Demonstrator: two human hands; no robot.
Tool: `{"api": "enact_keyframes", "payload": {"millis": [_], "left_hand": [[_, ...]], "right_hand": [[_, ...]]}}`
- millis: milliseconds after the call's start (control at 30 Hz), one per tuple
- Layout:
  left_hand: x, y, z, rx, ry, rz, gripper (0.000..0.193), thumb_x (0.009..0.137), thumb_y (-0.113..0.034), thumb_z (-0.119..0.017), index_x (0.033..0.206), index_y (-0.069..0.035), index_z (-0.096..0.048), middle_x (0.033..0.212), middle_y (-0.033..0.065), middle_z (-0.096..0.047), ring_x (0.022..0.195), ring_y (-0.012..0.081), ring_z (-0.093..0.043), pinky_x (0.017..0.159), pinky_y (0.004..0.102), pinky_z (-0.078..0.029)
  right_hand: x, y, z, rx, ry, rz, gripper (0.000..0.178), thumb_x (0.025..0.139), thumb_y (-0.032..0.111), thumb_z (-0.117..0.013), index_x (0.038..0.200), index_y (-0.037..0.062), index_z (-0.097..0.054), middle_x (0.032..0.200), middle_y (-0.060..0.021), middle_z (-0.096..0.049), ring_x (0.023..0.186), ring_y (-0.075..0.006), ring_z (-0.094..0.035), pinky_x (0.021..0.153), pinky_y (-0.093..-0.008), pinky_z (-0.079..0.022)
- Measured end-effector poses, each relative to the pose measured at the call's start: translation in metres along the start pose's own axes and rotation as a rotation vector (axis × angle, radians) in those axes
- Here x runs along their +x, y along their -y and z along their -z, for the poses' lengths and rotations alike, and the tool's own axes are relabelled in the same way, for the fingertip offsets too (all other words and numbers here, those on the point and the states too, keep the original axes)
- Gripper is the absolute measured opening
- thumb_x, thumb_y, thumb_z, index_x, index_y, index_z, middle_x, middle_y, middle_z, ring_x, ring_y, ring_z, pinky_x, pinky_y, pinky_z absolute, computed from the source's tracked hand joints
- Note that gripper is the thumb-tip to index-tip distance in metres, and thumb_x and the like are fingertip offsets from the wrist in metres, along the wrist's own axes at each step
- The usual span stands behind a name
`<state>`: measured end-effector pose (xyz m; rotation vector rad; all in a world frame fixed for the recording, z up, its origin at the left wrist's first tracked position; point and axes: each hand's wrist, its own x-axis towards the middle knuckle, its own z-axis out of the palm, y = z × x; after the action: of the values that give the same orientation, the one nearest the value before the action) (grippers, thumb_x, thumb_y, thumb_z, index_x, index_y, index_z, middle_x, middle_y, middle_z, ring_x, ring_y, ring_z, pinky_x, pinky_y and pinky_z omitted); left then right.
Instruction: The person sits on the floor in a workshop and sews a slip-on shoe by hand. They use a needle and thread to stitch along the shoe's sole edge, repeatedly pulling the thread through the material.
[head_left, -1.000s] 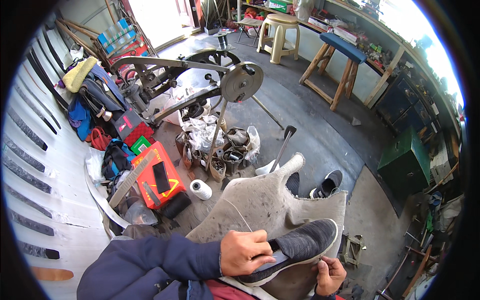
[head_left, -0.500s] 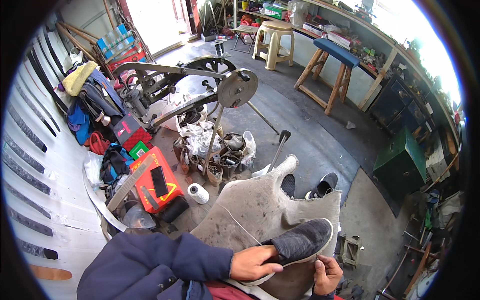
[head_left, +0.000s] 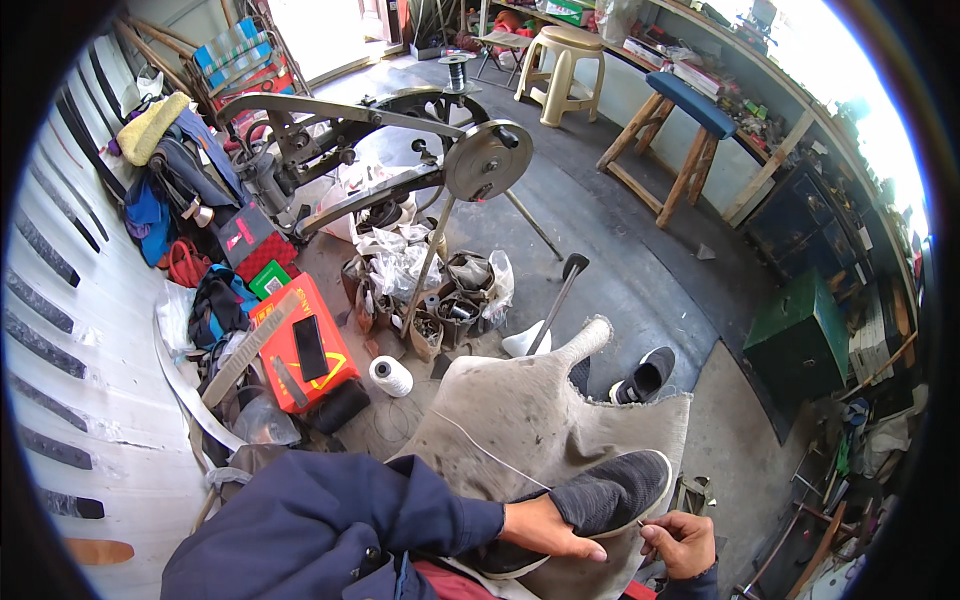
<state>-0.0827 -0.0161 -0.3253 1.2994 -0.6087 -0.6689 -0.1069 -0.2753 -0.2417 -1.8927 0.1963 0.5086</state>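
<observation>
A dark grey knit shoe [head_left: 612, 490] with a pale sole rests across my lap on a stained beige cloth [head_left: 500, 420]. My left hand [head_left: 545, 527] grips the shoe near its opening, its thumb along the side and the other fingers hidden in or behind the upper. At the sole's edge near the toe, my right hand [head_left: 682, 543] is closed, thumb and forefinger pinching a thin needle-like piece, too small to name surely. A white thread [head_left: 485, 447] runs over the cloth to the shoe by my left hand.
Beyond the cloth stands a hand-cranked sewing machine [head_left: 400, 150]. A white thread spool [head_left: 390, 377] is beside a red box [head_left: 308, 350] bearing a phone [head_left: 310, 347]. Another dark shoe [head_left: 645, 375] lies on the floor. A green box [head_left: 797, 335] is to the right.
My right hand has moved slightly right, away from the sole's edge. My left hand has shifted a little right along the shoe, its thumb now lower. The view has tilted slightly.
</observation>
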Motion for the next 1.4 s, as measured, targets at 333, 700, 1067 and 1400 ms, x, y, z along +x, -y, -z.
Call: {"api": "enact_keyframes", "payload": {"millis": [333,700,1067,1400], "left_hand": [[0.001,0.012,0.008,0.060,-0.055,-0.012,0.089,0.090,-0.036,-0.077,0.152,0.012,-0.034,0.160,0.0258,-0.040,0.149,0.0293,-0.037,0.123,0.0357,-0.028],[-0.011,0.003,0.005,0.044,-0.117,-0.116,0.071,0.094,-0.029,-0.074,0.148,0.008,-0.046,0.153,0.0252,-0.050,0.144,0.0320,-0.045,0.120,0.0368,-0.033],[-0.011,0.007,-0.003,0.098,-0.201,-0.252,0.059,0.094,-0.019,-0.068,0.144,0.006,-0.051,0.149,0.0251,-0.053,0.143,0.0333,-0.047,0.121,0.0380,-0.033],[-0.014,0.012,-0.001,0.026,-0.300,-0.043,0.066,0.095,-0.026,-0.073,0.146,0.007,-0.048,0.153,0.0238,-0.050,0.144,0.0306,-0.045,0.120,0.0367,-0.033]], "right_hand": [[0.012,-0.004,-0.013,0.011,-0.018,0.070,0.012,0.090,0.001,-0.076,0.091,-0.0103,-0.073,0.072,-0.0104,-0.071,0.064,-0.0138,-0.069,0.058,-0.0256,-0.054],[-0.006,0.002,-0.047,-0.442,-0.282,0.276,0.012,0.086,0.002,-0.075,0.086,-0.0035,-0.065,0.070,-0.0124,-0.069,0.061,-0.0156,-0.064,0.061,-0.0295,-0.050],[0.007,-0.027,-0.051,-0.420,-0.473,0.227,0.039,0.073,0.016,-0.090,0.066,-0.0006,-0.056,0.054,-0.0065,-0.058,0.055,-0.0067,-0.051,0.052,-0.0274,-0.044],[-0.014,-0.081,-0.022,0.111,-0.370,0.121,0.037,0.098,0.035,-0.070,0.095,0.0000,-0.060,0.061,-0.0008,-0.055,0.048,-0.0068,-0.046,0.047,-0.0210,-0.036]]}}
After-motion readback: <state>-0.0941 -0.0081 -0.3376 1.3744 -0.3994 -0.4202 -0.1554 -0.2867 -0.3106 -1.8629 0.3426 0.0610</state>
